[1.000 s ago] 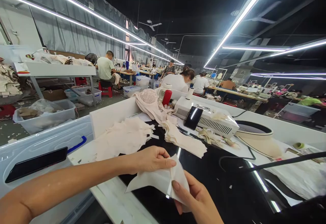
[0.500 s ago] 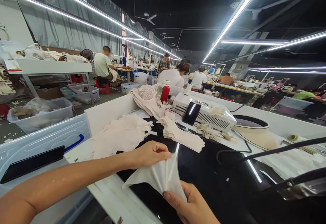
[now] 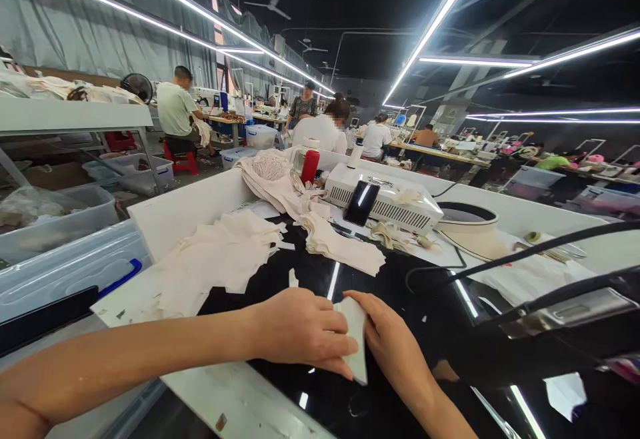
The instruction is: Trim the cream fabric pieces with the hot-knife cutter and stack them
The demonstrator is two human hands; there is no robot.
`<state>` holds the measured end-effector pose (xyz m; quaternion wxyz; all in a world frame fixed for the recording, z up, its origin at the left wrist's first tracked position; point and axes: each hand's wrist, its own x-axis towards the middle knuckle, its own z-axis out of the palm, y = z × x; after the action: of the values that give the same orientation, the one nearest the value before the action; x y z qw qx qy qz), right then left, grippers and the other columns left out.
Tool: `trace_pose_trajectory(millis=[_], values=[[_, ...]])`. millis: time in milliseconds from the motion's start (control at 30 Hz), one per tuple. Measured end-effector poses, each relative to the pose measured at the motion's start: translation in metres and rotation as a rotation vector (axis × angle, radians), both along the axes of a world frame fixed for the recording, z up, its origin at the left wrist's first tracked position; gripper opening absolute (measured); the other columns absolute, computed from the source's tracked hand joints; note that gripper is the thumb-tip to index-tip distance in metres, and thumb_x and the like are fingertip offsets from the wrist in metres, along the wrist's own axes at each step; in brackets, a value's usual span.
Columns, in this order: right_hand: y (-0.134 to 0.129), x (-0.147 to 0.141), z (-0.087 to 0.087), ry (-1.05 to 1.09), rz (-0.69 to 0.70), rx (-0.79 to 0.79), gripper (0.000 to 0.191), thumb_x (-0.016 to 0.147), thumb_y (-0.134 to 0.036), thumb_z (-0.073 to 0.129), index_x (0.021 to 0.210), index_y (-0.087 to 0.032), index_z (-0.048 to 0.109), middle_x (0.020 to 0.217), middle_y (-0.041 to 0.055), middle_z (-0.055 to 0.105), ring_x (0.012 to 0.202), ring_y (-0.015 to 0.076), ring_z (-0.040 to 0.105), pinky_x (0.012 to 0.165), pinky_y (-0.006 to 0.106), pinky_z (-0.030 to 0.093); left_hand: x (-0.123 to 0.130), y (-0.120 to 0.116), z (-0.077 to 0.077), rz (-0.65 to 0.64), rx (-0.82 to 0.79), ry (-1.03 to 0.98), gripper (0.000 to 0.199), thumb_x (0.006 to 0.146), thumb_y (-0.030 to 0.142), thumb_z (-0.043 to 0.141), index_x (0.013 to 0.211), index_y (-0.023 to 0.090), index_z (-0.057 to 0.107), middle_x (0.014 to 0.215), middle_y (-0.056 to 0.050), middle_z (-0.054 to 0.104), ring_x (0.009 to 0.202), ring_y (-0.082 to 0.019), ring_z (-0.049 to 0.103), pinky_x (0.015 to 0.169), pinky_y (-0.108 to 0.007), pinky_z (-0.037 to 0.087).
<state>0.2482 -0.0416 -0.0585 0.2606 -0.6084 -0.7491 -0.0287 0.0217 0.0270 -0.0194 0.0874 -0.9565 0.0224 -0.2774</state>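
A folded piece of pale fabric [image 3: 356,339] is held between both hands over the glossy black work surface [image 3: 395,292]. My left hand [image 3: 307,332] closes on its left side, with the fingers lying across it. On the fabric's right edge rests my right hand [image 3: 393,336], fingers and thumb pressed to it. Behind the hands lie a long stack of cream fabric pieces [image 3: 345,246] and, to the left, a wide heap of pale cut pieces [image 3: 220,256]. A small white scrap [image 3: 293,278] is just beyond my left hand.
A phone [image 3: 361,203] leans on a white vented machine [image 3: 385,199]. Lace fabric [image 3: 273,176] and a red spool [image 3: 310,166] stand behind. At right are a cream visor [image 3: 470,229], black cables [image 3: 545,246] and scissors [image 3: 495,416]. Several people sit farther back.
The fabric was stretched between the hands and is now folded into a narrow piece. My right hand has moved up beside it. The view has turned right and down.
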Motion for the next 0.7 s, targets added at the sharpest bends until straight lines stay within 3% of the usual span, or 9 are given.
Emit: trace_pose_trajectory(millis=[133, 233, 333, 400, 533, 633, 700], values=[[0.001, 0.003, -0.009, -0.168, -0.098, 0.0, 0.054, 0.089, 0.003, 0.04, 0.126, -0.022, 0.071, 0.109, 0.0059, 0.08, 0.097, 0.0211, 0.076, 0.084, 0.031, 0.063, 0.005, -0.01, -0.03, 0.05, -0.084, 0.069, 0.034, 0.104, 0.052, 0.065, 0.116, 0.02, 0.068, 0.11, -0.005, 0.074, 0.098, -0.02, 0.068, 0.081, -0.033, 0.051], [0.0, 0.007, -0.005, -0.298, -0.194, 0.037, 0.053, 0.089, 0.006, 0.045, 0.127, -0.02, 0.071, 0.108, 0.0096, 0.079, 0.096, 0.0272, 0.075, 0.081, 0.038, 0.063, 0.006, -0.012, -0.04, 0.049, -0.138, 0.115, 0.036, 0.098, 0.047, 0.075, 0.118, 0.018, 0.067, 0.112, -0.005, 0.073, 0.101, -0.02, 0.067, 0.087, -0.033, 0.053], [-0.005, 0.011, 0.001, -0.384, -0.244, 0.104, 0.055, 0.087, 0.008, 0.045, 0.13, -0.016, 0.069, 0.12, 0.0143, 0.077, 0.108, 0.0327, 0.072, 0.082, 0.043, 0.062, 0.005, -0.012, -0.042, 0.04, -0.153, 0.124, 0.039, 0.095, 0.045, 0.079, 0.12, 0.017, 0.066, 0.115, -0.005, 0.073, 0.103, -0.022, 0.067, 0.09, -0.034, 0.053], [-0.01, 0.01, 0.002, -0.421, -0.21, 0.144, 0.059, 0.086, 0.01, 0.045, 0.131, -0.02, 0.068, 0.123, 0.0118, 0.076, 0.112, 0.0303, 0.072, 0.085, 0.04, 0.062, 0.004, -0.012, -0.041, 0.036, -0.154, 0.124, 0.04, 0.094, 0.043, 0.081, 0.12, 0.017, 0.066, 0.117, -0.005, 0.073, 0.104, -0.023, 0.066, 0.091, -0.034, 0.053], [-0.017, 0.004, 0.001, -0.487, -0.074, 0.188, 0.052, 0.087, 0.008, 0.05, 0.121, -0.025, 0.072, 0.109, 0.004, 0.079, 0.101, 0.0224, 0.074, 0.085, 0.034, 0.061, 0.003, -0.014, -0.038, 0.04, -0.16, 0.144, 0.039, 0.093, 0.039, 0.082, 0.12, 0.017, 0.065, 0.117, -0.006, 0.073, 0.105, -0.024, 0.067, 0.093, -0.035, 0.053], [-0.023, -0.001, 0.004, -0.522, -0.065, 0.224, 0.039, 0.089, 0.005, 0.05, 0.106, -0.02, 0.074, 0.096, 0.0051, 0.079, 0.089, 0.023, 0.075, 0.078, 0.036, 0.061, 0.003, -0.015, -0.037, 0.033, -0.17, 0.169, 0.035, 0.095, 0.038, 0.08, 0.119, 0.018, 0.066, 0.115, -0.005, 0.073, 0.103, -0.023, 0.066, 0.094, -0.034, 0.053], [-0.035, -0.002, 0.011, -0.522, -0.059, 0.279, 0.042, 0.091, 0.005, 0.045, 0.108, -0.018, 0.074, 0.098, 0.0066, 0.08, 0.092, 0.0234, 0.075, 0.081, 0.038, 0.061, 0.001, -0.015, -0.035, 0.029, -0.181, 0.178, 0.032, 0.097, 0.038, 0.078, 0.119, 0.018, 0.065, 0.114, -0.004, 0.073, 0.101, -0.022, 0.066, 0.094, -0.033, 0.052]])
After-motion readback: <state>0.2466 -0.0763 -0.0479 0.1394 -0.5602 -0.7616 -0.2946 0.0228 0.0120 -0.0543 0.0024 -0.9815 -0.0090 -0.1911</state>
